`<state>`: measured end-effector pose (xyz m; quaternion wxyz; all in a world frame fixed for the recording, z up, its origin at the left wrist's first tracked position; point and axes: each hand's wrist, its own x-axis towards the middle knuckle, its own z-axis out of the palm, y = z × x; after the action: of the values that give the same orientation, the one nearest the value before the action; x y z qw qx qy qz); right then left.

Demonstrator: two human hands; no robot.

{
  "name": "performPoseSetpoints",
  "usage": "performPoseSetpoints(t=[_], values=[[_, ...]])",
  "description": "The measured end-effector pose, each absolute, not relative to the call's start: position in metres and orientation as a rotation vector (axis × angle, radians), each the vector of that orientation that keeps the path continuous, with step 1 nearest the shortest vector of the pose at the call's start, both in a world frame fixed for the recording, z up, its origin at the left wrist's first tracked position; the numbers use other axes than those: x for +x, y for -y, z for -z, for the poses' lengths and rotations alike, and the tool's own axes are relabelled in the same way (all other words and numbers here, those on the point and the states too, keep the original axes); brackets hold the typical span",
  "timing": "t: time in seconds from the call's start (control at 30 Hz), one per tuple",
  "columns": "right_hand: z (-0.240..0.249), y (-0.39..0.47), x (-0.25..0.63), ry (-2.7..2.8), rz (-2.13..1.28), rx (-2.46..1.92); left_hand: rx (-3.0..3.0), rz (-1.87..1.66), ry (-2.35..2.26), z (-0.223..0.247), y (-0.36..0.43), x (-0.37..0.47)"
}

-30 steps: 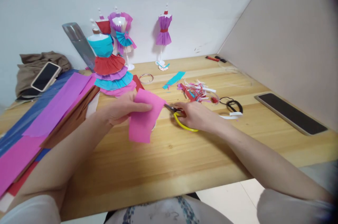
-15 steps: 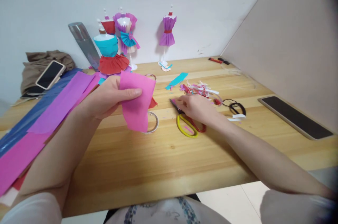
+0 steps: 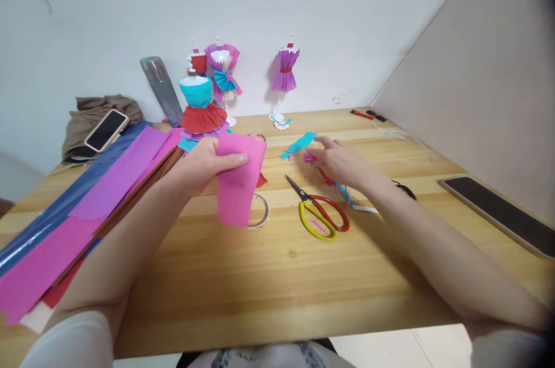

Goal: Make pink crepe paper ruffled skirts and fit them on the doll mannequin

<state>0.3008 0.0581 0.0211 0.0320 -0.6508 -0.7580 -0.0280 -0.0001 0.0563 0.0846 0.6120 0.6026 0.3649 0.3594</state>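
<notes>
My left hand (image 3: 206,166) is closed on a piece of pink crepe paper (image 3: 240,194), thumb on the near face, held up above the table. A roll of tape (image 3: 265,218) lies partly behind this paper. My right hand (image 3: 336,160) reaches over the pile of paper scraps (image 3: 342,192), fingers stretched out and apart, and hides most of the pile. Its fingertips are close to a turquoise paper strip (image 3: 299,144). Scissors (image 3: 318,209) with one yellow and one red handle lie slightly open on the wood, nearer to me than the right hand.
Small dress forms in paper dresses (image 3: 202,108) stand at the back left, another form (image 3: 286,70) stands by the wall. Long crepe paper sheets (image 3: 117,177) cover the left side, beside a phone (image 3: 106,130) and a bottle (image 3: 160,88). A dark flat slab (image 3: 498,212) lies right.
My right hand has left the scissors and moved away from me over the scraps, fingers now stretched out. The left hand still holds the pink paper. The whole view has shifted slightly.
</notes>
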Motion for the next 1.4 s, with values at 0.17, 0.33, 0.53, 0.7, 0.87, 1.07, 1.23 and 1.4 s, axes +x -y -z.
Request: performPoseSetpoints(t=[0.17,0.33,0.53,0.7,0.87,1.07,1.23,1.4], values=[[-0.055,-0.055,0.282,2.156,0.136,-1.947,1.304,-0.871,-0.86,-0.079,-0.058,0.002],[-0.078,-0.037,0.231,1.953,-0.761,-1.33,1.275,-0.93,-0.804,-0.073,-0.058,0.005],[-0.06,-0.043,0.178,1.575,-1.285,-0.923,1.274,-1.071,-0.764,-0.074,-0.058,0.006],[-0.058,-0.05,0.186,1.333,-1.423,-0.936,1.314,-1.133,-0.851,-0.083,-0.061,-0.002],[-0.068,-0.047,0.197,1.315,-1.321,-0.988,1.333,-1.099,-0.888,-0.086,-0.065,-0.005],[-0.073,-0.046,0.205,1.384,-1.177,-1.032,1.385,-1.084,-0.912,-0.087,-0.066,-0.006],[-0.079,-0.043,0.209,1.444,-1.034,-1.057,1.413,-1.064,-0.913,-0.092,-0.064,-0.008],[-0.081,-0.04,0.21,1.48,-0.939,-1.076,1.441,-1.075,-0.902,-0.096,-0.064,-0.012]])
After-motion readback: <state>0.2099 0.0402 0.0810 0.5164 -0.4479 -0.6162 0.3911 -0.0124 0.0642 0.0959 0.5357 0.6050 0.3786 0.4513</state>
